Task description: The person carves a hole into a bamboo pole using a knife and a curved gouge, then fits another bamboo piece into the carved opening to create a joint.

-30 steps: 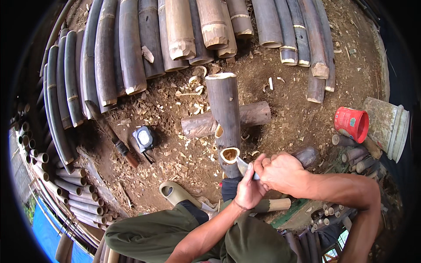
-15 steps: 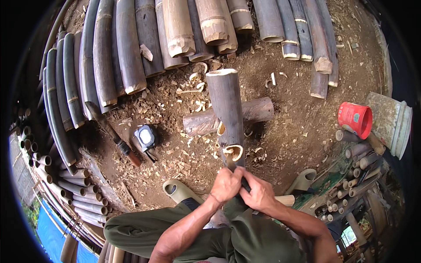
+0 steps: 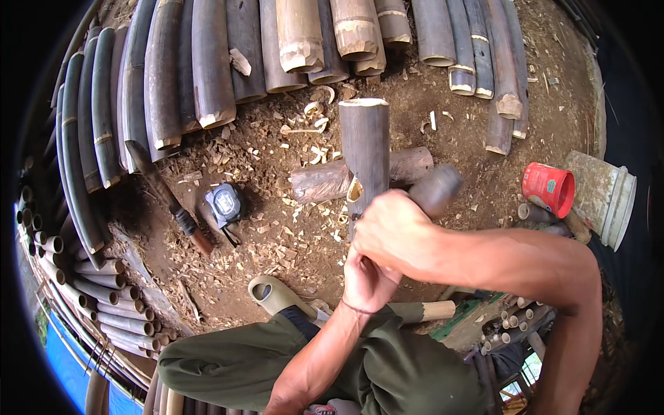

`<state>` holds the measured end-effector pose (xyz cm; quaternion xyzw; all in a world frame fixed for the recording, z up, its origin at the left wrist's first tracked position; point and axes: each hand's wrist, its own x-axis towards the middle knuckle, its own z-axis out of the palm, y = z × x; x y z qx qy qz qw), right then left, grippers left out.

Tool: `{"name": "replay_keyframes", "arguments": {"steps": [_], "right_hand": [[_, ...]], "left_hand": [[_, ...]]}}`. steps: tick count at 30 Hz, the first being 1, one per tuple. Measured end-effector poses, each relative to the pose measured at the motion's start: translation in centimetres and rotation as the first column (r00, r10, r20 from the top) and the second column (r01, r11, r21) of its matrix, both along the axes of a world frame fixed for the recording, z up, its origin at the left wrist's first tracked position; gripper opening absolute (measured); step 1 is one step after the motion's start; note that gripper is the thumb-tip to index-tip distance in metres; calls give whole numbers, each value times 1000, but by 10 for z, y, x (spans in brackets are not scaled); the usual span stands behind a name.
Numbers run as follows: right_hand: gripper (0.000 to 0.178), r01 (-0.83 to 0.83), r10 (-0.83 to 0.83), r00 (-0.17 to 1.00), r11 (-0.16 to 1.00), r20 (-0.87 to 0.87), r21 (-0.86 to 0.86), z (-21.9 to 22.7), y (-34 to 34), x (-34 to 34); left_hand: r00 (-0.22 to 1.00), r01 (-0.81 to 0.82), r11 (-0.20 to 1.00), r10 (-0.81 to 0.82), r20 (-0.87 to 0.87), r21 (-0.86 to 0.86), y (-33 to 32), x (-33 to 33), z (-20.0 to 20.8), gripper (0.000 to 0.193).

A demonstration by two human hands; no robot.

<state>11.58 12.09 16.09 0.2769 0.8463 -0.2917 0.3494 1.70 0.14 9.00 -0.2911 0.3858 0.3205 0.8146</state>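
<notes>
A dark bamboo tube [image 3: 365, 142] with pale cut openings along its side rests across a short log [image 3: 319, 182] on the ground in front of me. My right hand [image 3: 393, 220] is closed near the lower end of the tube, its forearm coming in from the right. Beside it is a motion-blurred dark rounded mallet head [image 3: 437, 188], whose handle is hidden by the hand. Below, my left hand [image 3: 370, 278] is closed, partly covered by the right one. The chisel it gripped half a second ago is hidden now.
Bamboo poles [image 3: 211, 66] lie in a row at the far side. On the left are a long-bladed knife [image 3: 169, 197] and a blue-grey tape measure [image 3: 225, 204]. A red can [image 3: 548, 188] and dirty white bucket [image 3: 600, 197] stand at right. Wood chips [image 3: 277, 242] litter the soil.
My right hand has left the chisel's handle and now crosses over my left hand, with a blurred mallet beside it. The right elbow has swung outward. The view has shifted slightly.
</notes>
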Motion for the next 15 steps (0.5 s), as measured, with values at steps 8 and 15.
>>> {"name": "replay_keyframes", "arguments": {"steps": [8, 15], "right_hand": [[28, 681, -678, 703, 728, -215, -72, -19, -111, 57], [24, 809, -940, -340, -296, 7, -509, -36, -170, -17]], "left_hand": [[588, 746, 302, -717, -375, 594, -33, -38, 10, 79], [113, 981, -94, -421, -900, 167, -58, -101, 28, 58]]}}
